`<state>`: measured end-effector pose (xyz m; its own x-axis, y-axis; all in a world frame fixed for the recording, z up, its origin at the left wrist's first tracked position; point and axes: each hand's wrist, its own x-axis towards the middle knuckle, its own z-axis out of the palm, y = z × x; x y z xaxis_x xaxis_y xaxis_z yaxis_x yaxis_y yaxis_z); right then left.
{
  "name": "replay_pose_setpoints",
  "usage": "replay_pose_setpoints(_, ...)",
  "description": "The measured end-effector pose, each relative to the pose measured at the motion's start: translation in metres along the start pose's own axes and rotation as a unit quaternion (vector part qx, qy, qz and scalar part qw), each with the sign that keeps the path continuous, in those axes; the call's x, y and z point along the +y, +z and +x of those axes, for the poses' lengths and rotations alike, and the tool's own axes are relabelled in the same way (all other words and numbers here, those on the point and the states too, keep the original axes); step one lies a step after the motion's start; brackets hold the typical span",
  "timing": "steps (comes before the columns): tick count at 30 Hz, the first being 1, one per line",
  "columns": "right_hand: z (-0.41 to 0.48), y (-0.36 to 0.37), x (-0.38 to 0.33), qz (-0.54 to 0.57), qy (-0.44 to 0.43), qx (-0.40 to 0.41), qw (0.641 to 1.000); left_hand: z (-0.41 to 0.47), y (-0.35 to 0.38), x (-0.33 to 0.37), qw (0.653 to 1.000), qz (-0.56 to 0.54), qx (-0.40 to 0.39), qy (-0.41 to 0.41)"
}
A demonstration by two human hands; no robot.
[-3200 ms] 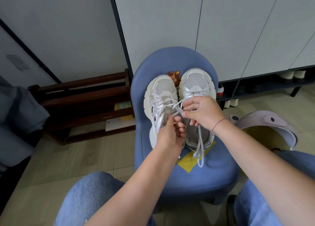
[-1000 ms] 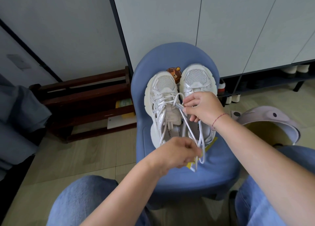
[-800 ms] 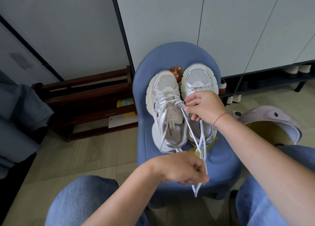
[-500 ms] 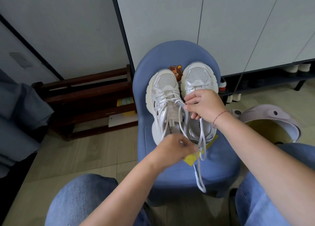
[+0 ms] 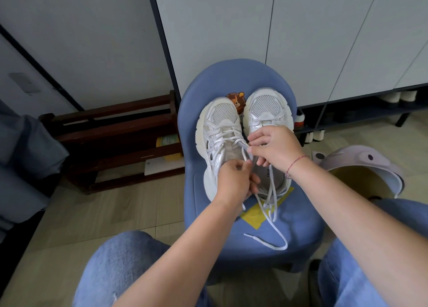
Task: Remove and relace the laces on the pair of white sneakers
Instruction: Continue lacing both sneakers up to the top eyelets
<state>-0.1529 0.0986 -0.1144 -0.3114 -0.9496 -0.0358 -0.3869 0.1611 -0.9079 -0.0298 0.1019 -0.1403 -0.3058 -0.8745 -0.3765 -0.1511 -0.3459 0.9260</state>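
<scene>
On chair [image 5: 231, 79]: sneakers [image 5: 220, 121] side by side; left hand [image 5: 234, 179] and right hand [image 5: 275, 149] over them, each pinching lace [image 5: 269, 205] between curled fingers.

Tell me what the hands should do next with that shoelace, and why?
Probably the left hand should pull its pinched bit of lace back toward the knees. The left sneaker is laced across its front rows, the right hand pinches the lace by the eyelets, and a loose end lies on the blue chair, so it looks partway out.
</scene>
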Motion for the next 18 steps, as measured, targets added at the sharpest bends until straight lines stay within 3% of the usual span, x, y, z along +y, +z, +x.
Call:
replay_pose_setpoints(8, 0.002, 0.001, 0.000, -0.010, -0.002, 0.006, 1.000, -0.013, -0.013, -0.007, 0.995, 0.081, -0.034, 0.039)
replay_pose_setpoints(14, -0.001, 0.004, 0.001, -0.021, -0.007, 0.019, 1.000, -0.015, -0.046, -0.008, 0.964, 0.153, 0.141, 0.167)
replay_pose_setpoints(18, -0.008, 0.008, 0.000, -0.050, -0.029, 0.037, 0.998, -0.016, -0.055, -0.015, 0.960, 0.194, 0.135, 0.149)
